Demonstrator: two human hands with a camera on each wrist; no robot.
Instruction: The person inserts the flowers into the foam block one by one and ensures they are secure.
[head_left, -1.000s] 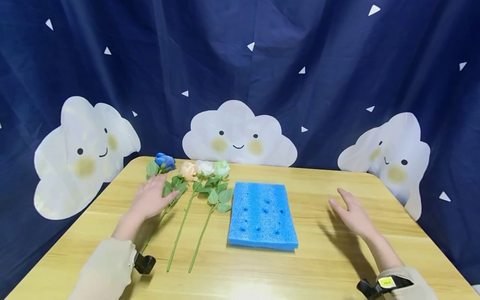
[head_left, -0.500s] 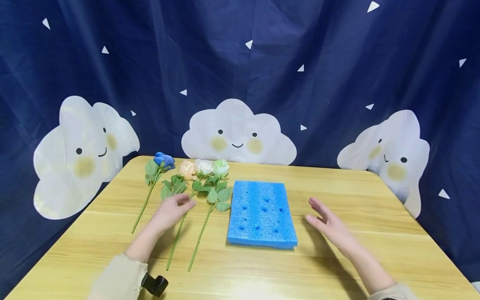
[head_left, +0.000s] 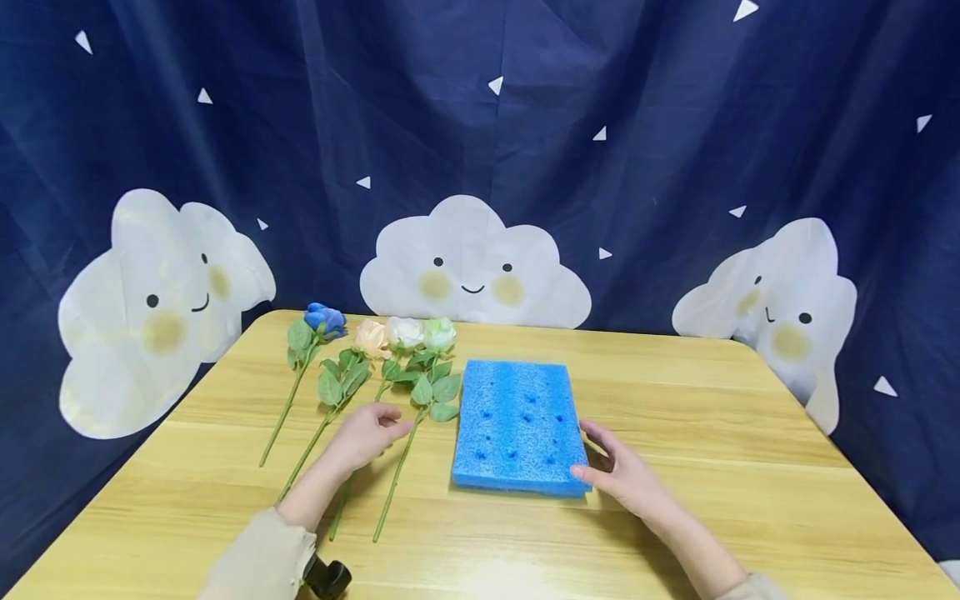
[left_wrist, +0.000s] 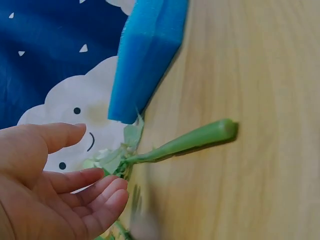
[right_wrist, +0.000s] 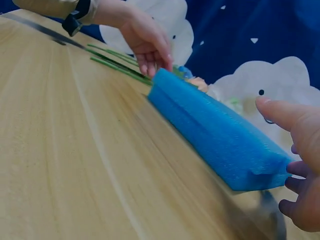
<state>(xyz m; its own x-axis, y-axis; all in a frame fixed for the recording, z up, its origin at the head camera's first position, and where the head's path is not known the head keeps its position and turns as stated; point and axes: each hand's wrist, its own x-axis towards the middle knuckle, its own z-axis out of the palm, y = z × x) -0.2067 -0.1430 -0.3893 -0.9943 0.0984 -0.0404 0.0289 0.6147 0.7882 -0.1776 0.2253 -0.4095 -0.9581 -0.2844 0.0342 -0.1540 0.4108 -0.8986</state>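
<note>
A blue foam block (head_left: 517, 421) with small holes in its top lies flat mid-table. My right hand (head_left: 630, 479) is at its right side, thumb by the near corner and fingers along the edge, loosely curved. In the right wrist view the fingertips (right_wrist: 295, 185) come right up to the block's end. To the left, my left hand (head_left: 366, 437) hovers over flower stems, thumb and fingers apart and holding nothing. The artificial roses lie side by side: a blue rose (head_left: 325, 320), a peach rose (head_left: 371, 337), a white rose (head_left: 406, 332) and a pale green rose (head_left: 439, 335).
The flowers and block lie on a wooden table (head_left: 675, 392). Behind its far edge hangs a dark blue curtain (head_left: 420, 100) printed with white clouds. A black wrist mount (head_left: 327, 577) sits on the left cuff.
My left hand has moved right and nearer, away from the blue rose toward the other stems. My right hand has come left to the foam block's side. The flowers and block stay put.
</note>
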